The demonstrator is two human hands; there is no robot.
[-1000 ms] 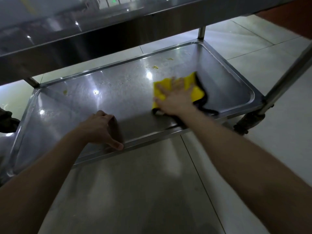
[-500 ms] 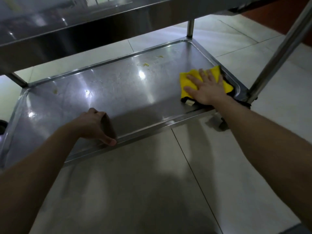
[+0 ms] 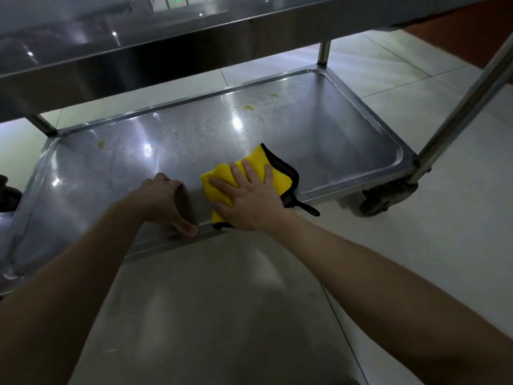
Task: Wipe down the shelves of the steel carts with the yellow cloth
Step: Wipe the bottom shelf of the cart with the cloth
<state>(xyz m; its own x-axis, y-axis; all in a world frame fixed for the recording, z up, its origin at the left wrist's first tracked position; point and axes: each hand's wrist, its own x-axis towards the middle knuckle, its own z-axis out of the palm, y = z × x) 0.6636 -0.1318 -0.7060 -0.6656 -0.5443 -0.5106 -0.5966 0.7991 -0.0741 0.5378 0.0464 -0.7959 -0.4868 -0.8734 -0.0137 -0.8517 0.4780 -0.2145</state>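
The cloth point(image 3: 259, 157) is bright yellow with a black stitched border and a black hanging loop point(image 3: 309, 209). The lower shelf point(image 3: 319, 129) is silver-grey steel streaked with white glints of light and dotted with small yellow-brown specks point(image 3: 249, 107); the upper shelf point(image 3: 194, 43) is a darker grey with a few white highlights, and the post point(image 3: 466, 107) is plain silver. The floor point(image 3: 458, 245) is pale off-white tile crossed by thin dark grout lines, the caster point(image 3: 380, 201) is black, and a reddish-brown strip point(image 3: 472, 20) fills the top right corner.
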